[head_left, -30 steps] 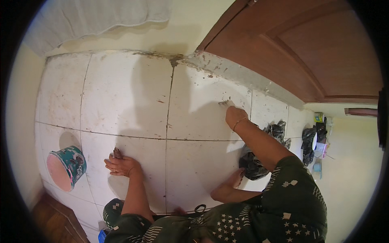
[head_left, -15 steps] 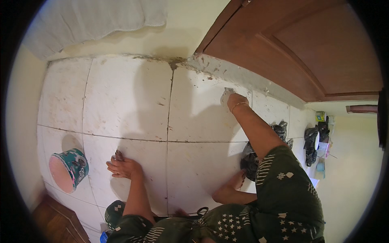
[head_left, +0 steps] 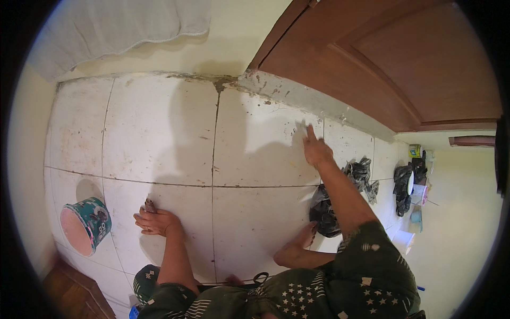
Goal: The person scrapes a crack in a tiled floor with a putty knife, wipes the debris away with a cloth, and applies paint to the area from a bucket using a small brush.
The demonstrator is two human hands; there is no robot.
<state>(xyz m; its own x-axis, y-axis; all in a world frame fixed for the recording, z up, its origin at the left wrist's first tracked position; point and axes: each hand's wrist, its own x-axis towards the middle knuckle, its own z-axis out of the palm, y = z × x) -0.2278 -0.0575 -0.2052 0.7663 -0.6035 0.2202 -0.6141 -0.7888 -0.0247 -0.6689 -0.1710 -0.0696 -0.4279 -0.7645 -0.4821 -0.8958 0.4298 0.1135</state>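
Note:
My left hand [head_left: 158, 221] rests low on the white tiled floor [head_left: 265, 223], fingers closed round a short dark brown stub [head_left: 150, 204] that pokes out past the knuckles; the rest of it is hidden. Farther out to the right, my right hand [head_left: 319, 152] is at the floor near the grey door sill [head_left: 297, 93]. Its fingers are closed on a flat grey piece [head_left: 301, 127], blurred, shaped somewhat like a scraper blade. Dark specks and smears mark the tiles around it.
A green bucket [head_left: 102, 220] with a pinkish inside lies tipped at the left. Black plastic bags [head_left: 325, 215] lie by my foot, and more bags and containers [head_left: 406, 186] stand farther right. A brown door [head_left: 372, 69] rises beyond the sill; a pale curtain [head_left: 122, 32] hangs far left.
My right hand has drawn back from the sill, toward me and slightly right, with the flat grey piece. My left hand stays in nearly the same place. The whole view has shifted a little.

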